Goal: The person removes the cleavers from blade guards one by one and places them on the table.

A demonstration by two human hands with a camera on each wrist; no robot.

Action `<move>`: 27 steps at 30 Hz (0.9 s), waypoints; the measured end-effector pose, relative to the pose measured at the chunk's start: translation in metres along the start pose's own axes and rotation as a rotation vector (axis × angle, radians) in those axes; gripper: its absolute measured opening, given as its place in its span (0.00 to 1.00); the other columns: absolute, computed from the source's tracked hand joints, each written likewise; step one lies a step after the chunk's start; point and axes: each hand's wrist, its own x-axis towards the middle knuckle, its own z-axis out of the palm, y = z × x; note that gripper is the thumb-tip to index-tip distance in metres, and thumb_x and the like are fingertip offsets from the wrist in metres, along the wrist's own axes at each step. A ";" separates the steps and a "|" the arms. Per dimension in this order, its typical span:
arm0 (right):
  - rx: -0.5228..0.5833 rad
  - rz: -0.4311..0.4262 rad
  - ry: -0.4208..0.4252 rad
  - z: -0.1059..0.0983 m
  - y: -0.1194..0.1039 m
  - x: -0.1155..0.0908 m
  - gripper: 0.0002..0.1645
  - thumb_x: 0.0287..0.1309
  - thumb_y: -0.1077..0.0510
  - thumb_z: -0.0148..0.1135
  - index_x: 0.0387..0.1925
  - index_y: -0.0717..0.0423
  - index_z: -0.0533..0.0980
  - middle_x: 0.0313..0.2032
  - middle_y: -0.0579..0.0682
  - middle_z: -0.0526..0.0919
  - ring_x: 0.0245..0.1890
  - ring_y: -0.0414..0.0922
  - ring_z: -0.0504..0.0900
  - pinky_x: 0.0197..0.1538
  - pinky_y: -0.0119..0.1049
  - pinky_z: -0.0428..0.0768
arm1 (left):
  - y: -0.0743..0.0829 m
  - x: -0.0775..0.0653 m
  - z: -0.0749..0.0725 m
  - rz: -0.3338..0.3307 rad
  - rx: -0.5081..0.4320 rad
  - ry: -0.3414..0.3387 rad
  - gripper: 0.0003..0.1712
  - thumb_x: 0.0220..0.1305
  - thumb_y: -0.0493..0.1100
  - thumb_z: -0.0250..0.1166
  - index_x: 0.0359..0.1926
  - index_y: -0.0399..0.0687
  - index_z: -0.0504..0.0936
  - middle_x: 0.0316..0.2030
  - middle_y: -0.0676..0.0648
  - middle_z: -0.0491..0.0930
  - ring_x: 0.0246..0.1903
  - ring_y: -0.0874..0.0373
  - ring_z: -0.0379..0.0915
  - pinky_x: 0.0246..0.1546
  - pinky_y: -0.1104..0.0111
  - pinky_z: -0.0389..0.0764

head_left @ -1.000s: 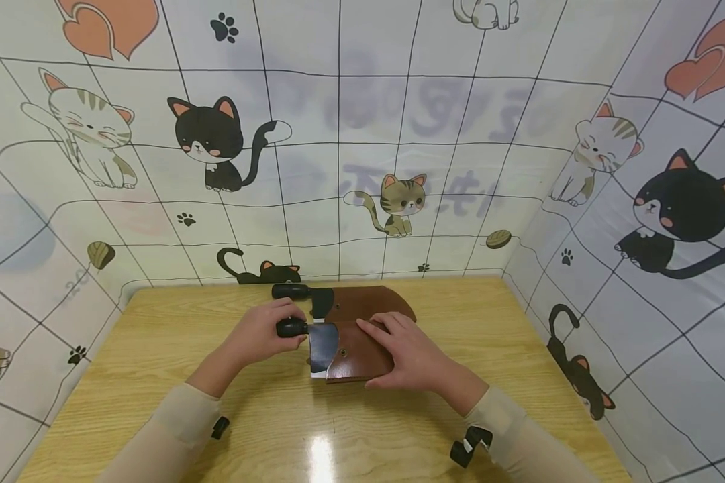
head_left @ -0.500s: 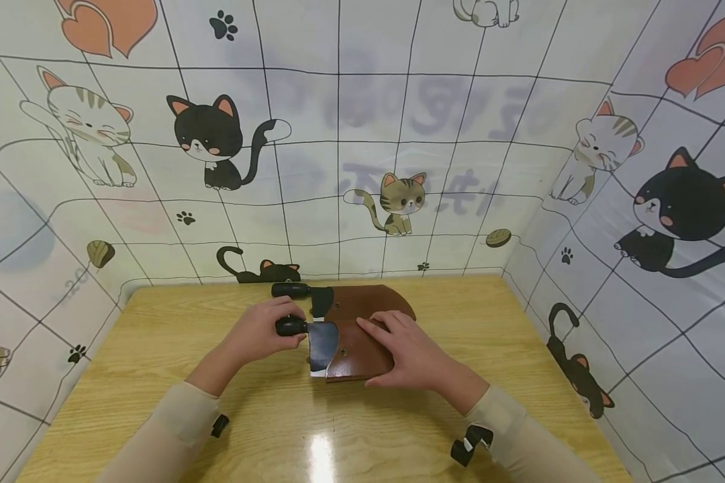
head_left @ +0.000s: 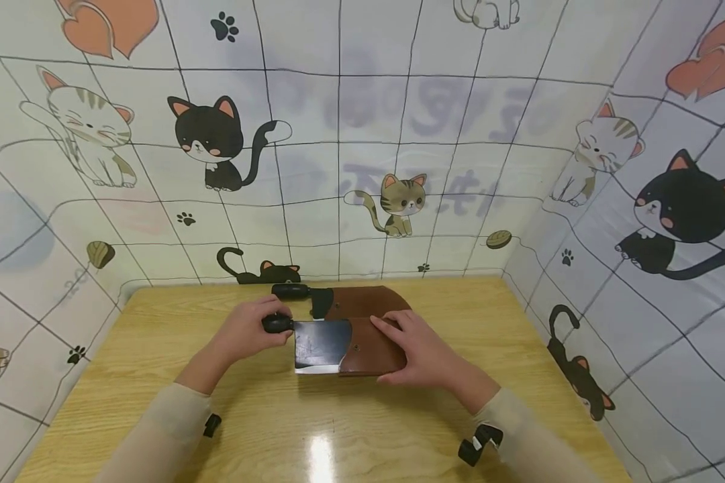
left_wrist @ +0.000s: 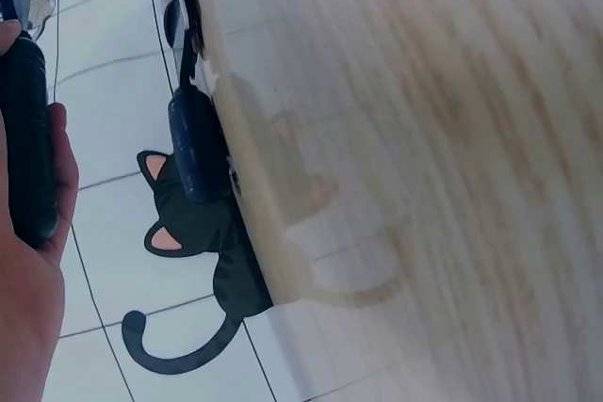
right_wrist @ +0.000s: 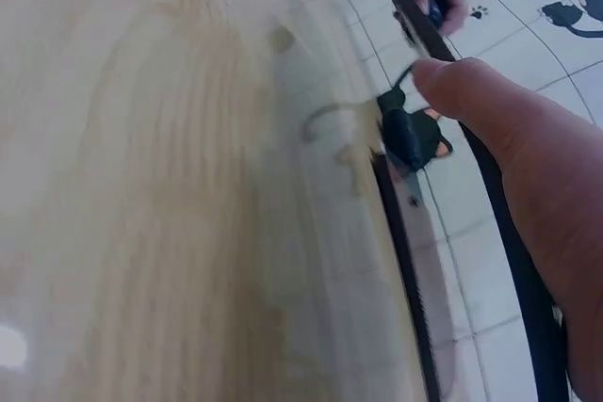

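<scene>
At the middle of the counter (head_left: 266, 422), toward its back edge, the left hand (head_left: 244, 330) is curling round the black handle (head_left: 276, 323) of a knife (head_left: 322, 341). The right hand (head_left: 425, 349) is pinching the right end of a brown cover (head_left: 368, 352) between fingers and thumb. A broad stretch of blade is showing between handle and cover, its shiny cutting edge facing the counter's front edge. Knife and cover are seemingly hanging just above the wood, though the wrist views are too tilted and blurred to be sure.

Behind them, a second knife (head_left: 321, 303) is lying along the back edge, its handle pointing toward the back left corner and its blade sitting in another brown cover (head_left: 371, 300). The front cover is partly hiding that one's near side. A patterned wall (head_left: 314, 221) is rising right behind the back edge, leaving little room there. Wood is stretching widely from the hands toward the left, right and front edges.
</scene>
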 end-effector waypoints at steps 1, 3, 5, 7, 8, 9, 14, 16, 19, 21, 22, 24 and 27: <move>0.003 0.007 0.001 -0.001 0.002 -0.002 0.70 0.51 0.23 0.81 0.87 0.43 0.62 0.73 0.51 0.71 0.72 0.51 0.69 0.72 0.57 0.73 | -0.002 -0.001 -0.001 0.001 0.001 0.011 0.17 0.55 0.46 0.84 0.44 0.61 0.89 0.41 0.60 0.82 0.35 0.61 0.79 0.38 0.59 0.83; 0.010 0.007 -0.001 -0.003 0.006 -0.003 0.70 0.51 0.23 0.82 0.87 0.43 0.62 0.73 0.51 0.71 0.73 0.51 0.69 0.73 0.57 0.72 | -0.005 0.000 -0.003 0.007 -0.009 0.009 0.17 0.56 0.46 0.84 0.45 0.60 0.89 0.41 0.59 0.82 0.36 0.61 0.80 0.39 0.58 0.83; 0.016 0.005 -0.009 -0.004 0.008 -0.004 0.71 0.51 0.23 0.82 0.88 0.43 0.61 0.74 0.50 0.70 0.73 0.51 0.68 0.74 0.57 0.72 | -0.006 0.000 -0.005 0.008 -0.016 -0.001 0.17 0.57 0.47 0.84 0.46 0.61 0.89 0.42 0.60 0.83 0.36 0.60 0.80 0.39 0.58 0.84; 0.021 -0.003 -0.021 -0.004 0.009 -0.004 0.71 0.52 0.23 0.81 0.88 0.43 0.60 0.74 0.51 0.70 0.73 0.51 0.68 0.74 0.56 0.71 | -0.006 0.000 -0.006 0.009 -0.016 -0.011 0.17 0.57 0.48 0.84 0.45 0.62 0.89 0.42 0.60 0.83 0.36 0.60 0.80 0.39 0.57 0.84; 0.022 -0.007 -0.024 -0.003 0.009 -0.004 0.71 0.52 0.22 0.81 0.88 0.43 0.60 0.74 0.51 0.70 0.73 0.51 0.68 0.74 0.57 0.71 | -0.006 -0.001 -0.006 0.008 -0.013 -0.017 0.17 0.57 0.48 0.84 0.46 0.62 0.89 0.42 0.60 0.84 0.36 0.60 0.80 0.39 0.57 0.84; 0.025 -0.008 -0.026 -0.002 0.009 -0.004 0.71 0.52 0.23 0.81 0.88 0.43 0.60 0.74 0.51 0.70 0.73 0.51 0.68 0.74 0.57 0.72 | -0.006 -0.001 -0.006 0.007 -0.007 -0.024 0.17 0.57 0.49 0.85 0.46 0.62 0.89 0.42 0.60 0.84 0.36 0.60 0.81 0.40 0.57 0.84; 0.025 -0.009 -0.019 0.000 0.009 -0.006 0.71 0.51 0.23 0.82 0.88 0.43 0.62 0.74 0.51 0.70 0.72 0.51 0.69 0.73 0.57 0.72 | -0.005 -0.004 -0.006 -0.012 0.027 -0.067 0.17 0.62 0.50 0.84 0.50 0.59 0.90 0.46 0.58 0.87 0.40 0.58 0.84 0.42 0.55 0.85; 0.022 -0.007 -0.021 0.001 0.009 -0.006 0.70 0.51 0.23 0.82 0.88 0.43 0.62 0.74 0.51 0.70 0.72 0.50 0.68 0.73 0.56 0.73 | -0.003 -0.005 -0.007 -0.021 0.047 -0.083 0.18 0.64 0.51 0.83 0.52 0.58 0.90 0.48 0.56 0.87 0.41 0.57 0.84 0.43 0.54 0.86; 0.019 -0.008 -0.023 0.001 0.009 -0.006 0.70 0.51 0.22 0.81 0.88 0.43 0.61 0.74 0.50 0.70 0.72 0.50 0.68 0.73 0.56 0.73 | 0.001 -0.006 -0.008 -0.036 0.074 -0.098 0.19 0.66 0.51 0.82 0.55 0.57 0.90 0.50 0.54 0.88 0.42 0.56 0.85 0.43 0.54 0.86; 0.020 -0.006 -0.026 0.001 0.009 -0.006 0.70 0.52 0.22 0.81 0.88 0.42 0.61 0.74 0.50 0.70 0.72 0.50 0.68 0.73 0.56 0.73 | 0.003 -0.007 -0.009 -0.039 0.091 -0.101 0.20 0.67 0.52 0.82 0.56 0.56 0.90 0.50 0.53 0.88 0.42 0.55 0.85 0.43 0.53 0.86; 0.021 -0.005 -0.026 0.001 0.009 -0.006 0.71 0.52 0.22 0.81 0.88 0.42 0.61 0.74 0.50 0.70 0.72 0.50 0.68 0.73 0.56 0.73 | 0.004 -0.007 -0.010 -0.041 0.097 -0.102 0.20 0.67 0.52 0.82 0.56 0.55 0.89 0.50 0.53 0.88 0.42 0.55 0.85 0.42 0.53 0.85; 0.019 0.000 -0.025 0.001 0.009 -0.006 0.71 0.51 0.22 0.81 0.88 0.42 0.61 0.74 0.50 0.70 0.72 0.50 0.68 0.73 0.55 0.73 | 0.007 -0.007 -0.011 -0.047 0.107 -0.105 0.21 0.68 0.52 0.81 0.57 0.53 0.89 0.50 0.52 0.87 0.41 0.54 0.84 0.42 0.53 0.85; 0.020 0.002 -0.024 0.002 0.009 -0.006 0.71 0.51 0.22 0.81 0.88 0.42 0.61 0.74 0.50 0.70 0.72 0.50 0.68 0.73 0.55 0.73 | 0.010 -0.007 -0.012 -0.059 0.118 -0.111 0.21 0.68 0.52 0.81 0.57 0.52 0.89 0.50 0.51 0.87 0.41 0.54 0.84 0.42 0.52 0.85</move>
